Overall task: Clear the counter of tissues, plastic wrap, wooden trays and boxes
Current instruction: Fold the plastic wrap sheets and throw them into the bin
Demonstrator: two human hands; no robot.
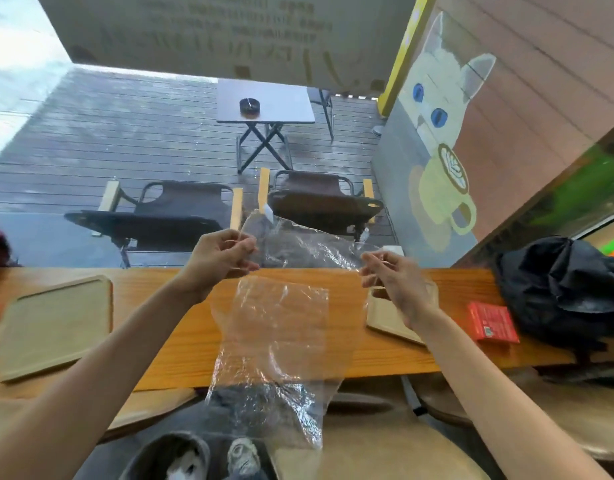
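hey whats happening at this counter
A person is holding up a sheet of clear plastic wrap above the wooden counter, the left hand and right hand each pinching a top corner so it hangs down toward them. Two wooden trays are on the counter: one on the left, another partly behind the right hand. A red box lies beside a black bag on the right.
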